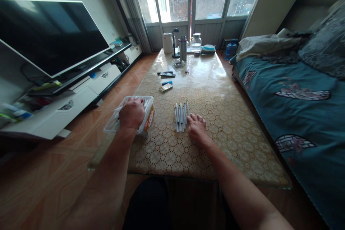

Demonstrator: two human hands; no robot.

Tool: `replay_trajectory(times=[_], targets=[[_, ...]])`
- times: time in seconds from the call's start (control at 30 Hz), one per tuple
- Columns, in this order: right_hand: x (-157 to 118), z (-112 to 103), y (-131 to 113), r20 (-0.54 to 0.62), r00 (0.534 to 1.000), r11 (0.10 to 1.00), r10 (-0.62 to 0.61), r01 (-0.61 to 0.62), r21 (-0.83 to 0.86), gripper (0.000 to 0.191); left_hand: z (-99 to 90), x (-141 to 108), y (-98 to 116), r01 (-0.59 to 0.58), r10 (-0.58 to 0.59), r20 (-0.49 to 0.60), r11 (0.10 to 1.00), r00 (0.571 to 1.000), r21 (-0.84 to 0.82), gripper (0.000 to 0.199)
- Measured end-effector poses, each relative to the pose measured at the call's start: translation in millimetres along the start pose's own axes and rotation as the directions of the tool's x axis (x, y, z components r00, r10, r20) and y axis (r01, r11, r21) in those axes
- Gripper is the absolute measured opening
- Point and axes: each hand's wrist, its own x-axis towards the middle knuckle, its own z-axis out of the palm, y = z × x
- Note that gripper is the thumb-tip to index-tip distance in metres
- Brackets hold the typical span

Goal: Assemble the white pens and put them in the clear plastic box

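Observation:
My left hand (132,113) reaches into a clear plastic box (107,129) with an orange label, its fingers curled down among white pens (147,102). What those fingertips grip is hidden. A row of several slim white pens (180,116) with dark parts lies side by side on the patterned tabletop. At the right end of this row, my right hand (197,126) has its fingers curled, with thumb and forefinger at the lower end of one pen (188,107).
Farther along the glass-edged table (221,151) lie a small pale box (166,87), a blue item (167,83), remotes (167,74) and a glass ashtray (178,64). A steel flask (183,48), white kettle (168,43) and glass jug (196,42) stand at the far end. A bed (269,79) flanks the right.

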Motion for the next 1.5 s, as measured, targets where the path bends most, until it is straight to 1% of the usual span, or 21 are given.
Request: replay_trajectory(times=[0.1,0.17,0.2,0.27,0.33,0.43,0.47,0.5,0.53,0.6,0.63,0.67,0.7,0.77,0.87,1.0,1.07,1.13,1.23,1.33,1.5], targets=[[0.2,-6.7,-1.7,-0.039,0.999,1.000,0.014,-0.014,0.005,0.035,-10.7,-15.9,24.8,-0.039,0.020,-0.122,0.988,0.992,-0.152,0.027],[0.6,-11.8,-0.9,-0.035,0.999,0.999,0.041,-0.041,0.007,0.028,-10.8,-32.3,47.2,-0.075,0.026,-0.158,0.947,0.987,-0.313,0.025],[1.3,-13.8,0.5,-0.024,0.998,0.998,0.064,-0.063,0.008,0.026,-8.0,-41.8,59.0,-0.082,0.021,-0.151,0.909,0.988,-0.408,0.024],[3.6,-16.8,5.2,0.001,0.992,0.992,0.123,-0.123,0.024,0.021,3.5,-61.9,81.7,-0.054,0.006,-0.085,0.809,0.996,-0.586,0.021],[6.8,-19.4,11.8,0.014,0.982,0.979,0.188,-0.188,0.072,0.019,21.4,-79.7,100.0,0.020,-0.003,0.024,0.687,1.000,-0.726,0.019],[9.0,-25.7,21.4,0.037,0.960,0.925,0.279,-0.279,0.257,0.025,53.3,-95.1,116.6,0.166,-0.006,0.189,0.504,0.982,-0.847,0.015],[8.0,-28.6,23.3,0.069,0.954,0.880,0.290,-0.294,0.373,0.027,63.5,-96.8,119.7,0.225,-0.026,0.236,0.422,0.971,-0.878,0.014],[5.9,-31.7,24.1,0.119,0.953,0.804,0.279,-0.300,0.513,0.027,72.6,-97.2,122.0,0.288,-0.055,0.286,0.327,0.957,-0.900,0.015],[2.7,-34.6,23.7,0.183,0.953,0.692,0.240,-0.301,0.657,0.026,80.4,-96.5,123.9,0.354,-0.081,0.345,0.226,0.935,-0.908,0.016],[-5.9,-39.1,19.5,0.298,0.950,0.396,0.093,-0.310,0.864,0.025,91.1,-93.7,127.4,0.487,-0.099,0.484,0.016,0.870,-0.873,0.020],[-10.7,-40.3,16.1,0.334,0.943,0.260,0.010,-0.325,0.909,0.024,94.0,-92.3,129.2,0.545,-0.083,0.551,-0.088,0.830,-0.834,0.022],[-15.2,-40.8,12.4,0.359,0.931,0.165,-0.063,-0.345,0.924,0.022,95.7,-91.1,131.0,0.589,-0.053,0.606,-0.184,0.794,-0.787,0.024],[-19.2,-40.5,8.7,0.380,0.917,0.109,-0.120,-0.368,0.923,0.020,96.4,-90.3,132.7,0.615,-0.016,0.640,-0.263,0.768,-0.744,0.027],[-24.7,-38.2,2.2,0.416,0.888,0.064,-0.195,-0.412,0.909,0.017,96.3,-89.6,135.4,0.620,0.036,0.653,-0.356,0.756,-0.699,0.027],[-27.0,-34.6,-3.9,0.450,0.868,0.029,-0.212,-0.454,0.890,0.017,96.4,-90.0,137.1,0.570,0.037,0.597,-0.350,0.802,-0.744,0.025],[-26.1,-37.4,-9.3,0.475,0.877,-0.065,-0.077,-0.480,0.875,0.017,97.5,-90.2,139.7,0.475,0.022,0.496,-0.325,0.868,-0.818,0.027],[-26.6,-41.2,-12.1,0.492,0.869,-0.062,-0.048,-0.494,0.867,0.014,97.2,-89.8,142.1,0.445,0.002,0.473,-0.343,0.881,-0.827,0.028],[-27.8,-43.7,-14.8,0.472,0.880,0.007,-0.048,-0.472,0.882,0.014,96.6,-89.0,144.4,0.425,-0.047,0.477,-0.384,0.877,-0.820,0.028],[-28.6,-42.3,-18.2,0.385,0.919,0.117,-0.085,-0.375,0.920,0.013,95.9,-86.8,145.9,0.406,-0.117,0.511,-0.470,0.852,-0.784,0.026],[-28.4,-37.1,-20.5,0.372,0.920,0.137,-0.123,-0.355,0.925,0.020,96.5,-84.8,144.9,0.385,-0.151,0.523,-0.514,0.839,-0.766,0.024],[-30.8,-35.6,-22.7,0.435,0.890,0.156,-0.139,-0.414,0.897,0.034,100.8,-84.0,142.0,0.366,-0.180,0.510,-0.506,0.841,-0.781,0.024]])
